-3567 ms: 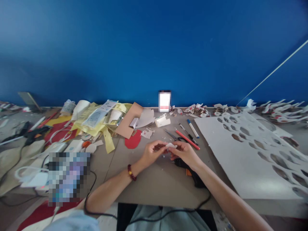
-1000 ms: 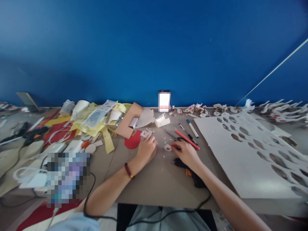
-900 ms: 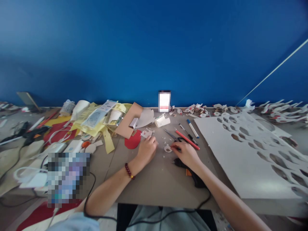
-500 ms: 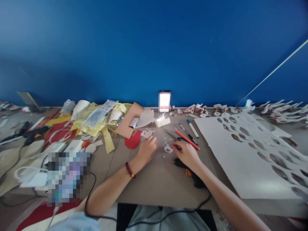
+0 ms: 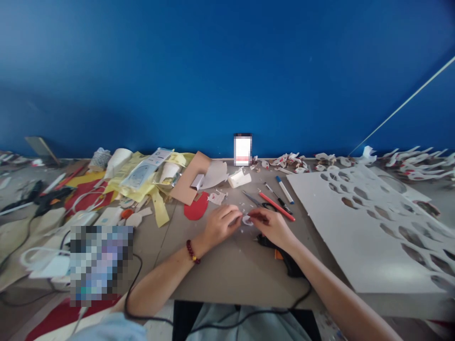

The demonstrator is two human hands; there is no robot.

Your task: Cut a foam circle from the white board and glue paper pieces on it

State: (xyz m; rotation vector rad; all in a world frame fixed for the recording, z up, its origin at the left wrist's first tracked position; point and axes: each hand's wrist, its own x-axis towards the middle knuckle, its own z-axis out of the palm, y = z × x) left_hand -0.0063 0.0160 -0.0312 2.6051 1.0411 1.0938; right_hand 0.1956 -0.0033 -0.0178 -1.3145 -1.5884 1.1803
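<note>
A small white ring-shaped cut-out [image 5: 248, 220] lies between my two hands over the middle of the table. The fingertips of my right hand [image 5: 273, 226] pinch its right edge. My left hand [image 5: 221, 226] is closed, thumb and fingers pressed together at the cut-out's left side; whatever sits in that pinch is too small to make out. Just behind my right hand are scissors [image 5: 269, 206] and a red pen-like tool [image 5: 280, 208]. A black glue gun [image 5: 293, 266] lies partly under my right wrist. Beyond my left hand are a torn white scrap [image 5: 216, 197] and a red disc [image 5: 196, 207].
A large white board with many oval holes [image 5: 320, 213] covers the right side. Several white bird-like cut-outs [image 5: 412, 166] line the back. A black cable [image 5: 213, 327] crosses my lap. Yellow packaging [image 5: 137, 187] and a pixelated device [image 5: 101, 263] occupy the left.
My left hand has come back from the torn white scrap, moving toward me and right to meet the ring-shaped cut-out. My right hand has shifted slightly left onto the cut-out.
</note>
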